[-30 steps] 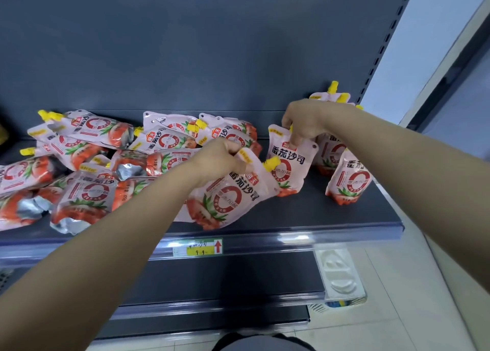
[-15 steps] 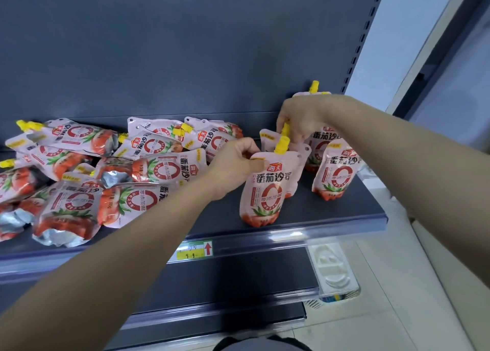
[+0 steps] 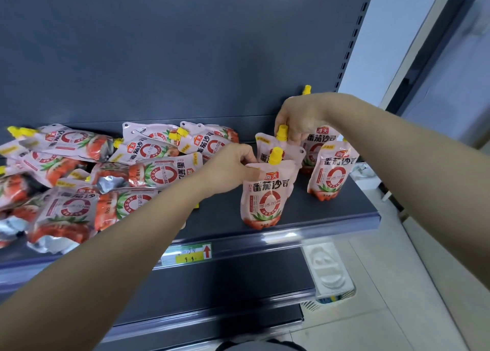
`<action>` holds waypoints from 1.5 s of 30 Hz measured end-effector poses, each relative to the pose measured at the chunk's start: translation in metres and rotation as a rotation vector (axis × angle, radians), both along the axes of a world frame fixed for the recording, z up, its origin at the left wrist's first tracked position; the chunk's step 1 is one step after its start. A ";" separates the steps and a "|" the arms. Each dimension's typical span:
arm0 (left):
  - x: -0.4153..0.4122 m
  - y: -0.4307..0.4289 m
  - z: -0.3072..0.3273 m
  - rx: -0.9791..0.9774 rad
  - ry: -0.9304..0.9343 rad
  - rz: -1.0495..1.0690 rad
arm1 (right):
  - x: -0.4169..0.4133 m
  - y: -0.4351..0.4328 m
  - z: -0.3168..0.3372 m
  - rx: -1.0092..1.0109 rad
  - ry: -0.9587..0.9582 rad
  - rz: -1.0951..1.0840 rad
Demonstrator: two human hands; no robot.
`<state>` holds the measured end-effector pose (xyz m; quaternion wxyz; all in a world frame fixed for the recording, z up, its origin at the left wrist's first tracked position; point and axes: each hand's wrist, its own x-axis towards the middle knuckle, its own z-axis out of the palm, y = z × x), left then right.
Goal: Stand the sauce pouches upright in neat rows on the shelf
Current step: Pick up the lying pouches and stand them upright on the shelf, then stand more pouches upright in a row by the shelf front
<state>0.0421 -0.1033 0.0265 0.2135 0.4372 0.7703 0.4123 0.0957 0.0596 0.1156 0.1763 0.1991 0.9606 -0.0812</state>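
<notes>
Left hand (image 3: 233, 165) pinches the top-left corner of the front pouch (image 3: 265, 199), which stands upright near the front edge of the dark shelf (image 3: 331, 218), yellow spout up. Right behind it, touching, the second pouch (image 3: 265, 151) is upright too, and the right hand (image 3: 299, 119) has curled fingers gripping its top by the spout. 2 more upright pouches (image 3: 331, 172) stand to the right, one behind the other. Over on the left, a heap of pouches (image 3: 79, 180) lies flat and jumbled. A price label (image 3: 185, 255) sits on the shelf's front rail.
</notes>
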 end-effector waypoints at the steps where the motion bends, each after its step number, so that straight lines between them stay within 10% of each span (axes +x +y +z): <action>1: 0.000 0.000 0.000 -0.007 -0.002 -0.005 | 0.000 0.000 0.000 0.001 -0.003 -0.001; 9: -0.013 -0.018 0.022 -0.016 -0.179 -0.088 | 0.007 -0.001 0.022 0.055 0.100 -0.033; 20: -0.087 -0.041 -0.005 0.059 -0.009 0.433 | -0.091 -0.005 0.003 0.087 0.229 0.251; 45: -0.150 0.036 -0.056 -0.678 0.191 0.896 | -0.238 0.004 -0.077 0.139 0.022 0.878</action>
